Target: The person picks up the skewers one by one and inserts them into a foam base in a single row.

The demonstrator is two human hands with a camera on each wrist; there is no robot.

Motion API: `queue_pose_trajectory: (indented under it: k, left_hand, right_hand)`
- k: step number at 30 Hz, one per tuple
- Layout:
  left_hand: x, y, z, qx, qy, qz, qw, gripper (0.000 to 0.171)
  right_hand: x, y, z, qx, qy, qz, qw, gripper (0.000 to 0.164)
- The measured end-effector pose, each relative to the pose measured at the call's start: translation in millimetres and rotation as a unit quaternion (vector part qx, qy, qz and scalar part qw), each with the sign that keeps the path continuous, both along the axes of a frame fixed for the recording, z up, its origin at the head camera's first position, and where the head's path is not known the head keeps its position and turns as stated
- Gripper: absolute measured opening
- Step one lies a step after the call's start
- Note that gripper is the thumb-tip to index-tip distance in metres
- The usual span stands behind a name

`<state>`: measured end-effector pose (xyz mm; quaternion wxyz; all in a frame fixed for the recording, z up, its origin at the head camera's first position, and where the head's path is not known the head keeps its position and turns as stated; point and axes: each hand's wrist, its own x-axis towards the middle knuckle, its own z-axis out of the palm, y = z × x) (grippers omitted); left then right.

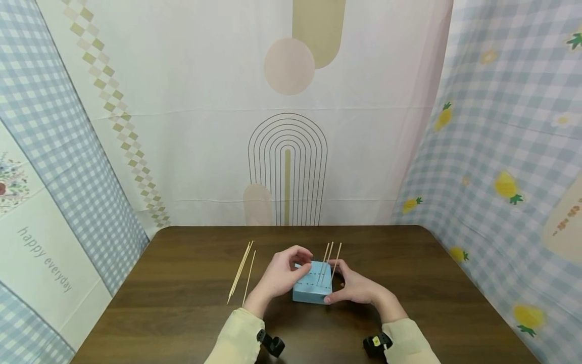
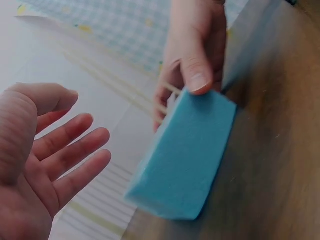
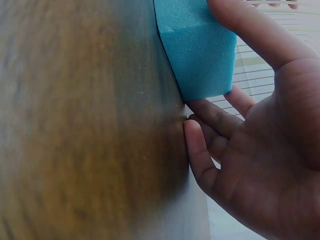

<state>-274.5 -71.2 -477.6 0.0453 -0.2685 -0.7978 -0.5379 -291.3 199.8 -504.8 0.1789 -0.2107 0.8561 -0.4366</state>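
A light blue foam block (image 1: pixel 311 294) with rows of small holes on top lies on the table; its smooth side fills the middle of the left wrist view (image 2: pixel 187 155). Three thin wooden sticks (image 1: pixel 337 258) stand up from its right part, leaning slightly. My right hand (image 1: pixel 359 288) holds the block at its right end, thumb on the near side and fingers round the far side. Over the block's left part hovers my left hand (image 1: pixel 284 270), its fingers loosely bent. Nothing shows between those fingers in the left wrist view.
Left of my left hand, several wooden sticks (image 1: pixel 240 274) lie in a bundle on the brown table (image 1: pixel 182 303). A single stick (image 1: pixel 249 273) lies just right of them, partly behind my forearm. Patterned cloths (image 1: pixel 204 126) hang around the table's back and sides.
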Motion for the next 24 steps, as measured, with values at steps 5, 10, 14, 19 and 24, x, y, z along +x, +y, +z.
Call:
queue_pose_trajectory:
  k: [5,10,14,19,24]
  left_hand:
    - [-2.0,-21.7,1.7,0.012,0.006,0.037,0.9992,0.017]
    - [-4.1,-48.1,-1.0,0.008,0.009,0.075,0.9971,0.017]
    - [-5.7,-72.9,-4.5,-0.01,0.002,0.114,0.9935,0.016]
    - [-8.8,-107.5,-13.3,-0.04,-0.003,0.155,0.9871,0.016]
    - [-12.3,-137.9,-24.1,-0.065,-0.032,0.193,0.9784,0.02]
  right_hand:
    - [-1.1,-0.8,-1.5,0.007,0.004,-0.005,1.0,0.105]
    - [-2.0,-0.1,-3.5,0.005,0.006,-0.002,1.0,0.106]
    - [-2.1,0.4,-5.0,0.008,0.009,0.001,1.0,0.106]
    - [-2.3,0.5,-5.1,0.006,0.009,0.003,1.0,0.107]
    - [-1.8,1.2,-3.5,-0.001,0.001,0.001,1.0,0.106]
